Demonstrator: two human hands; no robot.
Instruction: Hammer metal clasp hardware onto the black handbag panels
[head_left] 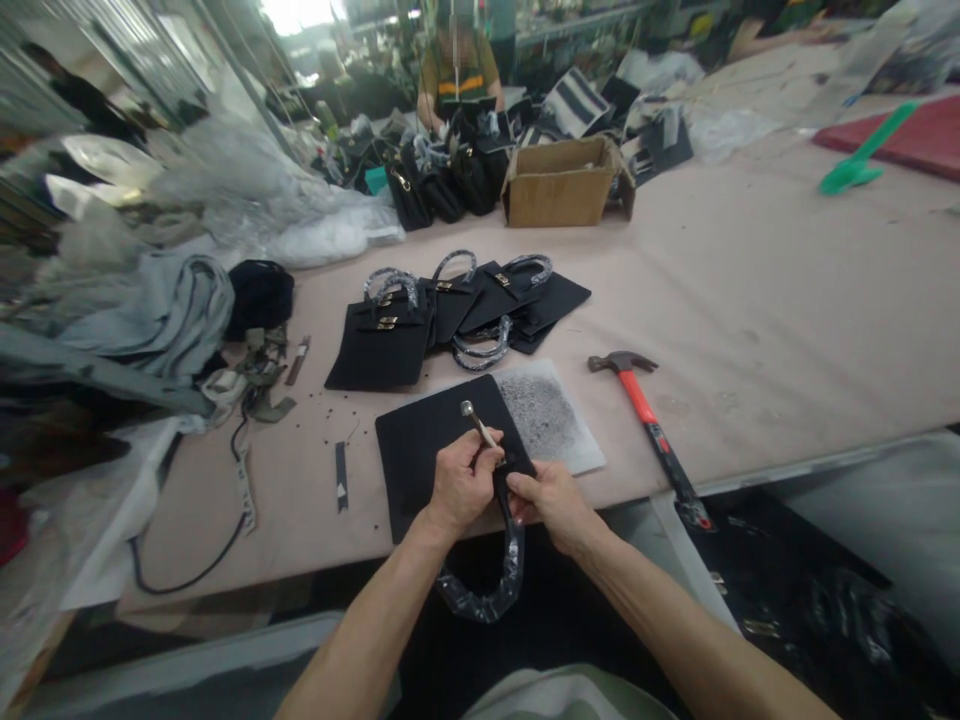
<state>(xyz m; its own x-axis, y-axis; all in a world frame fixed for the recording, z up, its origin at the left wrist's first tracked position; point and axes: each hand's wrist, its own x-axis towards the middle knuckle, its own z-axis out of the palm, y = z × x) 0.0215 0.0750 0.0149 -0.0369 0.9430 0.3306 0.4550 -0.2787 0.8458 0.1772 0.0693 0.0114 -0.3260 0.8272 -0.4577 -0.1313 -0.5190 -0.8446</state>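
A black bag panel (416, 440) lies flat at the table's near edge, partly over a white board (589, 440). My left hand (461, 480) is closed round a short metal punch (478, 424), which leans over the panel with its round head upward. Its lower tip is hidden by my fingers. With thumb and fingers my right hand (551, 500) pinches the panel's near right edge, where the handle joins. The plastic-wrapped bag handle (484, 605) hangs below the table edge. To the right rests a claw hammer (641, 400) with a red and black grip.
Several black bag panels with wrapped handles (386, 350) lie beyond my hands. Farther back stand a cardboard box (559, 190), black bags (442, 185) and a seated person (459, 75). A blade-like strip (341, 475) and a cord (187, 585) are left; a green tool (851, 172) lies far right.
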